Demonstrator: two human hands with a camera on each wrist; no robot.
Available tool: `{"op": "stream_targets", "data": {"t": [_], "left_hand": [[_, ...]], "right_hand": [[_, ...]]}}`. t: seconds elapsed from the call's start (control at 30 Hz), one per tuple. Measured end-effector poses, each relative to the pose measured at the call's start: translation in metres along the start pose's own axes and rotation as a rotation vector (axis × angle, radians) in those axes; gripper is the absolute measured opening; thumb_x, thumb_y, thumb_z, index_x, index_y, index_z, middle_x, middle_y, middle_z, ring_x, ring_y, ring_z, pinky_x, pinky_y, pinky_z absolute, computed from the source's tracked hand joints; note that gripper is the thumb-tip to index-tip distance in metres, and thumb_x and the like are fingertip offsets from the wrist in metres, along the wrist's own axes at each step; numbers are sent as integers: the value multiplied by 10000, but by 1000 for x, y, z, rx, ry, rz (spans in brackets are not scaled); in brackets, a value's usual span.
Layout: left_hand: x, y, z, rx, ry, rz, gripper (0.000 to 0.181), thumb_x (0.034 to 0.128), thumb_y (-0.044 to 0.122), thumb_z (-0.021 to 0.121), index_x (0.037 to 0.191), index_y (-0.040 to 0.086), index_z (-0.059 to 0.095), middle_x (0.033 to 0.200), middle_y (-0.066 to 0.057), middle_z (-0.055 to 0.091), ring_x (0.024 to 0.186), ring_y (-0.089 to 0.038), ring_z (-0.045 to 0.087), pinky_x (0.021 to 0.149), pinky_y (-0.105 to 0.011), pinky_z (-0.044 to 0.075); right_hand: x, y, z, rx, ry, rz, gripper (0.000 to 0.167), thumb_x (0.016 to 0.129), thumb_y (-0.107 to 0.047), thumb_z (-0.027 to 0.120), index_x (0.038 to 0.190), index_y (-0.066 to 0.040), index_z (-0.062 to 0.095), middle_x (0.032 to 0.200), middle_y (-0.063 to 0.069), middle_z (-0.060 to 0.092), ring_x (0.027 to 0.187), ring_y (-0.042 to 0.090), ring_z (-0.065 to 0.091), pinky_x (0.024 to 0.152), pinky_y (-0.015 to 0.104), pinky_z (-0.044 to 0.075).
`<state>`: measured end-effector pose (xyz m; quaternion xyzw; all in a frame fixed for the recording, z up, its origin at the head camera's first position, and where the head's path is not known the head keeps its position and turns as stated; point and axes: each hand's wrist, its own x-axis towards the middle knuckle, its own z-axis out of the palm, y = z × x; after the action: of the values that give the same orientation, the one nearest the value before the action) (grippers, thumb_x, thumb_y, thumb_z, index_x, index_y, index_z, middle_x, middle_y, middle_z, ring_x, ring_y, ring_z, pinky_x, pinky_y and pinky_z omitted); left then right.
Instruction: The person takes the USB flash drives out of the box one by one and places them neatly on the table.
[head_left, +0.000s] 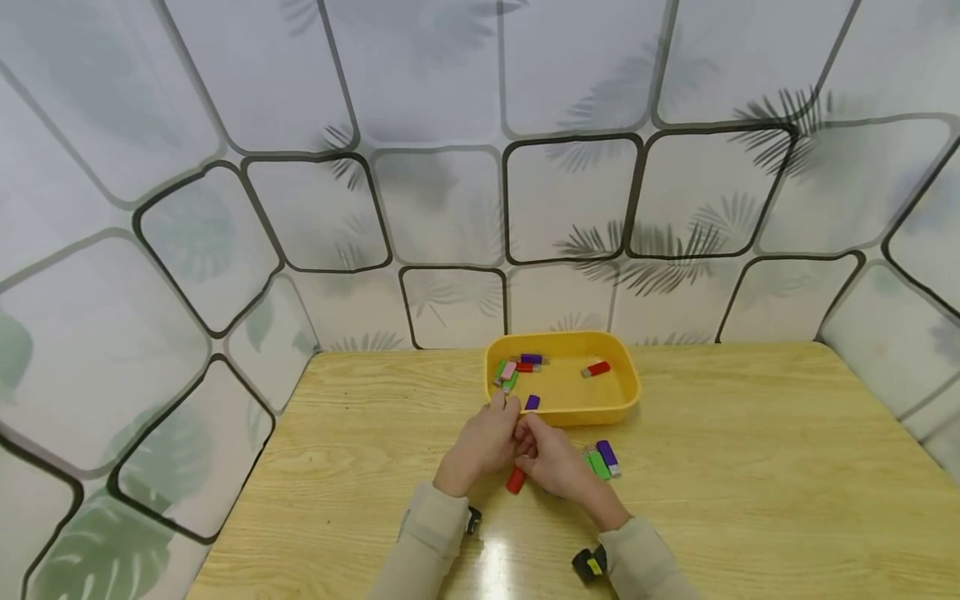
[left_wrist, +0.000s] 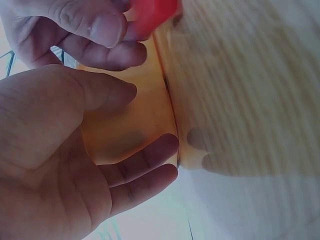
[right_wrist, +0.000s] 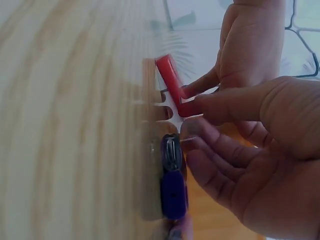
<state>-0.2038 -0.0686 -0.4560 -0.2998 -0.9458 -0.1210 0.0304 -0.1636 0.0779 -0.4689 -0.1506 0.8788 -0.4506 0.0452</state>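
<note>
A red USB flash drive (head_left: 516, 479) (right_wrist: 170, 77) is pinched between the thumb and fingers of my right hand (head_left: 555, 462) (right_wrist: 270, 175), slanting just above the table in front of the yellow tray (head_left: 577, 417). My left hand (head_left: 483, 442) (left_wrist: 55, 145) is beside it at the tray's near left side, thumb and fingers apart and slightly bent, with nothing between them. In the left wrist view the red drive (left_wrist: 155, 15) shows blurred at the top. Next to my right hand, a green drive (head_left: 598, 465) and a purple drive (head_left: 608, 457) lie on the table.
Inside the tray are several flash drives: a red one (head_left: 597, 369) to the right, a pink one (head_left: 508, 372) among green ones at the left, and a purple one (head_left: 532, 402) near the front wall. A patterned wall covering (head_left: 442, 208) rises behind the wooden table (head_left: 360, 450).
</note>
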Motion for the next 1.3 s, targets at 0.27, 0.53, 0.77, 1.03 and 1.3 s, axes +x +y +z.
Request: {"op": "stream_targets", "data": {"t": [0.27,0.53,0.77,1.03,1.3], "left_hand": [[0,1,-1,5,-26,-9,183,967,172,617,1053,55,505,955,-91,454,710,-189,506,604,-302,461],[0,3,0,17,-49,-14,279,959,235,628,1103,36,496,976,-102,467,738,-191,540,638,-319,512],[2,1,1,33,-24,-18,234,966,199,604,1086,23,508,971,-112,472,760,-210,566,656,-336,524],[3,1,1,45,-45,-32,186,1000,180,547,1100,28,511,972,-106,461,722,-183,540,645,-312,511],[4,0,1,35,-68,-51,182,1023,191,518,1122,39,514,989,-98,463,706,-163,517,622,-293,488]], "right_hand": [[-4,-5,2,-314,38,-57,340,791,-139,825,981,-88,548,917,19,537,890,199,461,785,375,424],[-10,-6,0,-442,-15,-34,265,791,-261,840,929,-99,684,920,19,530,883,218,412,772,378,379],[-10,-7,-4,-432,-44,-47,123,794,-215,834,814,-142,737,988,48,550,950,264,423,853,439,387],[-11,-3,-12,-424,-95,-53,104,809,-182,811,887,-131,765,1063,81,587,1017,286,461,865,459,440],[-11,1,-19,-374,-145,-11,171,820,-197,810,952,-114,740,1050,67,582,1024,270,480,901,468,436]]}}
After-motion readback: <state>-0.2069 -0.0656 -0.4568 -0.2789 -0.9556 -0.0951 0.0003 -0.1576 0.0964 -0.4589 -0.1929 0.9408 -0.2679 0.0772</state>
